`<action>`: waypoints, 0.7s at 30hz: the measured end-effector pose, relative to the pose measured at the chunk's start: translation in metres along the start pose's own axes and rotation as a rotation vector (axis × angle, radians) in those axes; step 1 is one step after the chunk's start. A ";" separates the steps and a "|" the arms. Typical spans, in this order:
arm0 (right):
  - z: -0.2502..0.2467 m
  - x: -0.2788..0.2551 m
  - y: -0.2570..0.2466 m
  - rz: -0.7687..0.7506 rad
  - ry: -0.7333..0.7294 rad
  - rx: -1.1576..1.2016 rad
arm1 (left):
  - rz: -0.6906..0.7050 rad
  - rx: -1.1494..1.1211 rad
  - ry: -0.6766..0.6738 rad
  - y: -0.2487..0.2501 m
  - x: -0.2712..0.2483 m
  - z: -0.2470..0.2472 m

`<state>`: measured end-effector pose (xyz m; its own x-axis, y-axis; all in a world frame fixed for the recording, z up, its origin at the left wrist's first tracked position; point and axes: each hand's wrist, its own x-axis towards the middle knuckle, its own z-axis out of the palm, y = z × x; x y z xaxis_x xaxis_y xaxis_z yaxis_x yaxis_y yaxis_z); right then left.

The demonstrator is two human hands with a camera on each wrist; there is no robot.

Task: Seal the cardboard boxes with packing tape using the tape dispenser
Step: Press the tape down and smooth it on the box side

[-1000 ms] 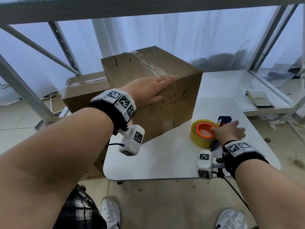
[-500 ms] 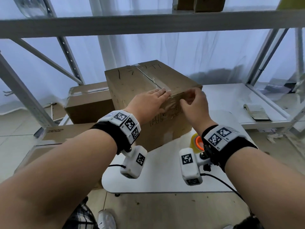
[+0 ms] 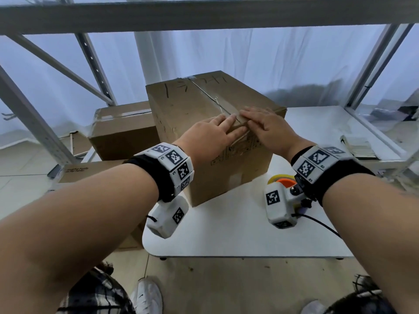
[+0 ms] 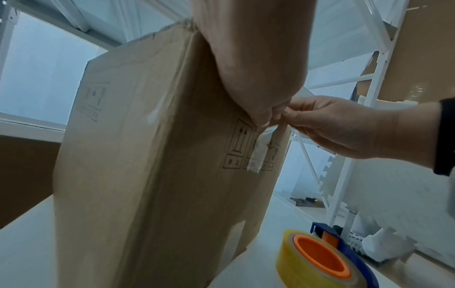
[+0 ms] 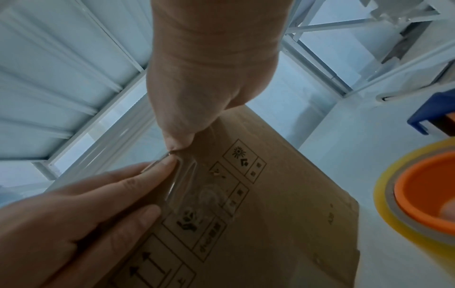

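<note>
Since a second ago the right hand has left the tape dispenser on the table and come up to the box top; half a second ago it was only arriving at the edge.

Head view: both hands lie flat on the near top edge of the cardboard box, fingers straight. Left hand presses where the tape strip folds over the edge; right hand just beside it, fingertips almost meeting. Dispenser sits idle on the white table, near the box's right corner, half hidden by the right wrist. A second box stands behind on the left.

Left wrist view: tape tail runs down the front face over the printed handling symbols; its lower end looks ragged. Right hand's fingertips meet the left's at the fold. Yellow roll on an orange hub lies below.

Right wrist view: clear tape shows wrinkles and trapped air over the symbols. Left fingers lie straight along the tape's edge. Right thumb tip presses at the corner; neither hand holds anything.

Judgement: this is the smoothing step. Best done by stroking from the fold downward, flat fingers, firm pressure, working bubbles toward the free end; then rub the ragged end down so it cannot lift.
</note>
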<state>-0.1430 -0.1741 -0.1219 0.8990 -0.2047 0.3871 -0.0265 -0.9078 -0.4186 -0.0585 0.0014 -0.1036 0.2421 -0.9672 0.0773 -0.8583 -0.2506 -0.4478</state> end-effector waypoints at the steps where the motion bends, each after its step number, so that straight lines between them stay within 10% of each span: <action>1: 0.003 -0.004 0.000 0.020 0.114 0.052 | -0.011 -0.017 0.007 0.000 0.001 0.001; 5: 0.023 -0.028 -0.010 0.288 0.514 0.339 | -0.067 -0.108 0.095 -0.001 0.005 -0.001; 10: 0.035 -0.030 -0.015 0.525 0.375 0.636 | -0.118 -0.212 0.163 0.002 0.005 -0.005; 21: 0.027 -0.036 -0.015 0.536 0.263 0.803 | -0.117 -0.215 0.187 0.000 0.005 0.003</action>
<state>-0.1634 -0.1437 -0.1518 0.7268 -0.6773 0.1138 -0.0095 -0.1757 -0.9844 -0.0560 -0.0039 -0.1057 0.2747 -0.9172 0.2885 -0.9103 -0.3447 -0.2291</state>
